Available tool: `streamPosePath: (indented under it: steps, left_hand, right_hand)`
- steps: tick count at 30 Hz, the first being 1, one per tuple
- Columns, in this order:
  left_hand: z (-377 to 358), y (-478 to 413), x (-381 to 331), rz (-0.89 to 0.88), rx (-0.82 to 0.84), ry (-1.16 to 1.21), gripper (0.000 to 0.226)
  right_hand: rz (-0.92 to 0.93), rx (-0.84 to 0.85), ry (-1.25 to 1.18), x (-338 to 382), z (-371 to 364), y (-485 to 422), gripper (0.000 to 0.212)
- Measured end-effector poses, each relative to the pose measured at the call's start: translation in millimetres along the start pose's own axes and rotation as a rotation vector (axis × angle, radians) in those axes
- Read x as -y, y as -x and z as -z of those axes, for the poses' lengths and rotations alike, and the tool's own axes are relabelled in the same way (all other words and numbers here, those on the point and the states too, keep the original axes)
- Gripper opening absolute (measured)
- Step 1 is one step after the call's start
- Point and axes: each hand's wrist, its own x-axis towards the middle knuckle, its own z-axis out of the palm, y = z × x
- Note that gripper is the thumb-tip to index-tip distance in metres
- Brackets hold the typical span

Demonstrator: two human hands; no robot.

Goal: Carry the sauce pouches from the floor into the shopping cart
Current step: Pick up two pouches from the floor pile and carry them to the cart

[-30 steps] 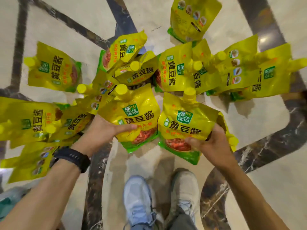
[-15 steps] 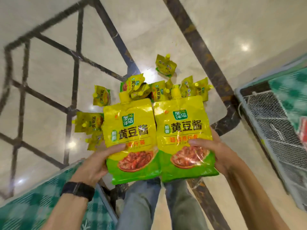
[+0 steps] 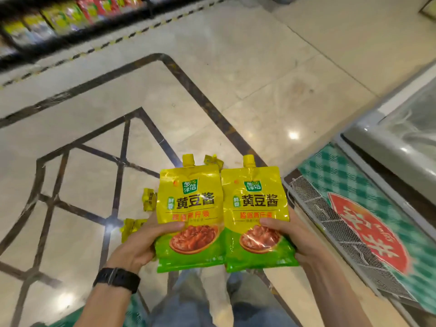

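Note:
I hold two yellow-and-green sauce pouches upright, side by side, in front of me. My left hand (image 3: 139, 244), with a black watch on its wrist, grips the left pouch (image 3: 190, 204) by its lower edge, thumb across the front. My right hand (image 3: 297, 239) grips the right pouch (image 3: 256, 204) the same way. A few more pouches (image 3: 148, 199) lie on the floor below, mostly hidden behind the held ones. A wire mesh basket (image 3: 339, 234) lined with a green checked bag with a red label stands to my right; I cannot tell whether it is the cart.
A chest freezer (image 3: 387, 142) with a glass lid stands at far right behind the mesh basket. A stocked shelf (image 3: 59, 17) runs along the top left. The marble floor (image 3: 212, 86) has dark inlay lines. A green checked corner (image 3: 132, 312) shows at bottom left.
I have lifted both pouches off the floor pile and stood up. The view has swung upward and right, bringing the freezer and shelf into sight; the pile now lies far below.

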Motion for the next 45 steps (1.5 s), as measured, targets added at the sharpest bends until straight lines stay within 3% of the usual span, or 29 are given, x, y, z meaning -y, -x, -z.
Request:
streamPosePath:
  steps: [2, 6, 12, 20, 26, 31, 35, 39, 45]
  left_hand:
    - [0.8, 11.2, -8.8, -0.036, 0.026, -0.01, 0.118]
    - [-0.8, 25.6, -32.4, 0.003, 0.138, -0.023, 0.109]
    - [-39.0, 32.2, -60.4, 0.022, 0.355, -0.135, 0.103]
    - [-166.6, 26.2, -40.6, 0.142, 0.628, -0.42, 0.103]
    - [-294.3, 47.1, 30.2, 0.237, 0.838, -0.646, 0.068]
    - [-385.7, 74.0, 105.5, 0.305, 0.982, -0.841, 0.077]
    - [-443.5, 99.2, 170.9, 0.4, 1.108, -0.913, 0.053]
    - [-498.2, 124.7, 236.4, 0.502, 1.22, -1.053, 0.089]
    - [-588.9, 145.5, 340.0, 0.642, 1.392, -1.191, 0.106]
  right_hand:
    - [0.028, -0.019, 0.001, 4.5, -13.1, 16.1, 0.08]
    - [0.113, -0.099, -0.045, 7.4, -34.2, 46.4, 0.11]
    - [0.256, -0.234, -0.13, -2.8, -29.6, 97.6, 0.11]
    - [0.429, -0.55, -0.357, -58.0, 26.1, 196.2, 0.11]
    - [0.555, -0.789, -0.526, -127.4, 77.6, 290.9, 0.108]
    - [0.656, -0.938, -0.688, -179.3, 106.8, 368.2, 0.102]
    - [0.735, -1.075, -0.842, -221.8, 117.7, 421.7, 0.099]
    - [0.775, -1.242, -0.965, -262.1, 130.0, 463.3, 0.109]
    - [0.839, -1.435, -1.085, -299.7, 169.1, 516.6, 0.103]
